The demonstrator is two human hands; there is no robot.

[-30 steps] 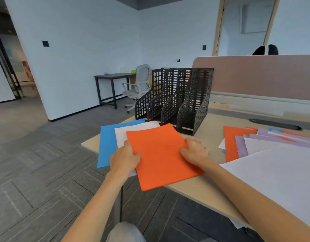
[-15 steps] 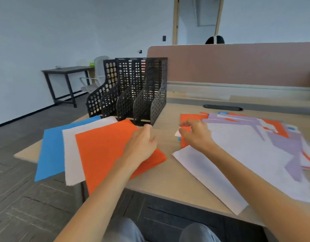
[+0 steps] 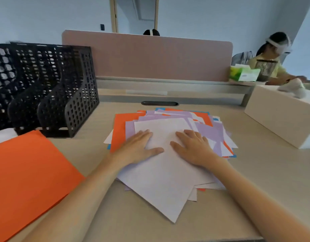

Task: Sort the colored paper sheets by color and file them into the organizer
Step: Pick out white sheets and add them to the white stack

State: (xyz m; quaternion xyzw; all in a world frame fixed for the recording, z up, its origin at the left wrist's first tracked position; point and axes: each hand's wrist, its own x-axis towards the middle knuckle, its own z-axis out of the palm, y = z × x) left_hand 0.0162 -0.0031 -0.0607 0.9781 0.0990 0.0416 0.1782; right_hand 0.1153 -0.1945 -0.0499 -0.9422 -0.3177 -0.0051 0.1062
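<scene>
The loose pile of white, lilac, orange and blue paper sheets (image 3: 170, 137) lay mid-surface, right of the black perforated plastic organizer (image 3: 46, 88) at the far left edge. The top white sheet probably needed sliding off alone, pile steadied. Left hand (image 3: 138, 147) and right hand (image 3: 192, 147) rested flat on it, each grip spread, clasping nothing.

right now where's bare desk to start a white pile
Bare desk lies between the orange sheet and the mixed pile, in front of the organizer. More lies right of the pile, before the white box. The middle is crowded.
</scene>
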